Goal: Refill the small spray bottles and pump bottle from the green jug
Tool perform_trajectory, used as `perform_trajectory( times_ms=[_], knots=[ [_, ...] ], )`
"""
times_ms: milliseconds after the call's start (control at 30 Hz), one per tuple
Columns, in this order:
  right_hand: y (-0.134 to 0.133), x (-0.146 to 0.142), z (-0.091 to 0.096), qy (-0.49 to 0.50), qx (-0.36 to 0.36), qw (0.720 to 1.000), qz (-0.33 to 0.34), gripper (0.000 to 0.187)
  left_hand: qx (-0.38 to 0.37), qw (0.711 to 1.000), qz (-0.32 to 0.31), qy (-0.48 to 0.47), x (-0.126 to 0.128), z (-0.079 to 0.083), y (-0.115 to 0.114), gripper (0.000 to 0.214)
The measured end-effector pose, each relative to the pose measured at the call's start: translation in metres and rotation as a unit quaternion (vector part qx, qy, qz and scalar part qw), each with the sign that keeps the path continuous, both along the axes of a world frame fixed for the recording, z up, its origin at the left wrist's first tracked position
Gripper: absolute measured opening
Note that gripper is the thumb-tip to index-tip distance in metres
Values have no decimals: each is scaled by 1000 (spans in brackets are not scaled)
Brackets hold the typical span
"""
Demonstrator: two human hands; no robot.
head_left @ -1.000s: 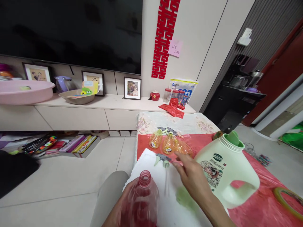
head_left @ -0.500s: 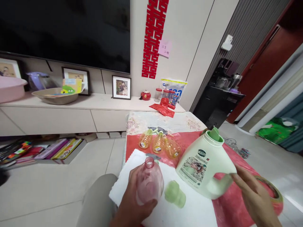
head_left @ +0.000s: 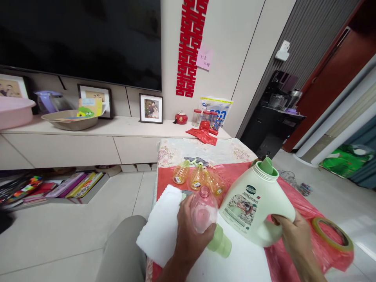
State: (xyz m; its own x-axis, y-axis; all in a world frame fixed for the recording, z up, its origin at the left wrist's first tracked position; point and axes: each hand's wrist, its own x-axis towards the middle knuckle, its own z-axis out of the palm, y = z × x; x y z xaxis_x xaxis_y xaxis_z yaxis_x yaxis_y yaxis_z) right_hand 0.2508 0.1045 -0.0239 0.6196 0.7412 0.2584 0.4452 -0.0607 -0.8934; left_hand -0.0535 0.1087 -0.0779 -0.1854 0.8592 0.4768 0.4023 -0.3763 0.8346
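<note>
My left hand (head_left: 189,239) is wrapped round an uncapped pink transparent bottle (head_left: 203,209), held upright over the white cloth (head_left: 164,227). My right hand (head_left: 290,235) grips the handle of a large pale green detergent jug (head_left: 252,203), which leans toward the pink bottle with its spout open. The jug's green cap (head_left: 219,243) lies on the cloth just below the pink bottle. Three small orange bottles (head_left: 196,178) lie on the red table cover (head_left: 232,174) behind. A spray-trigger head (head_left: 185,192) peeks out behind my left hand.
A roll of tape (head_left: 331,234) lies at the table's right edge. More spray triggers (head_left: 195,160) lie beyond the orange bottles. A low white cabinet (head_left: 88,137) with frames, bowls and jars runs along the wall. Books (head_left: 73,184) lie on the floor at left.
My right hand left the spray trigger, moved right and closed on the jug's handle. My left hand carried the pink bottle up and right, close to the jug.
</note>
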Motion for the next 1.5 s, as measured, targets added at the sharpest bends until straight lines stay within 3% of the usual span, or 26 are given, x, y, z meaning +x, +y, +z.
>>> perform_trajectory(
  times_ms=[200,467,700,767,867,1000,1067,1167,1400,1500],
  knots=[
    [2,-12,6,22,-13,998,-63,25,46,995,42,77,3,-27,3,90],
    [-10,-14,34,5,-48,993,-110,32,45,990,34,129,2,-26,4,93],
    [-26,20,77,-49,-83,987,-132,39,37,987,13,153,2,-33,5,92],
    [-32,31,90,-79,-101,985,-119,42,30,988,6,152,2,-36,5,92],
    [-39,38,107,-87,-114,986,-81,30,24,989,5,144,2,-40,6,94],
    [-48,22,120,-127,-71,987,-61,23,38,990,11,139,4,-43,6,97],
    [-52,11,122,-158,-47,985,-48,22,43,989,13,138,5,-43,6,97],
    [-54,5,122,-187,-82,979,-16,26,41,990,12,136,5,-41,6,96],
    [-40,40,111,-249,-193,946,77,36,59,989,17,137,5,-44,7,97],
    [-31,38,116,-267,-220,934,91,37,55,989,18,138,6,-44,6,99]
  ],
)
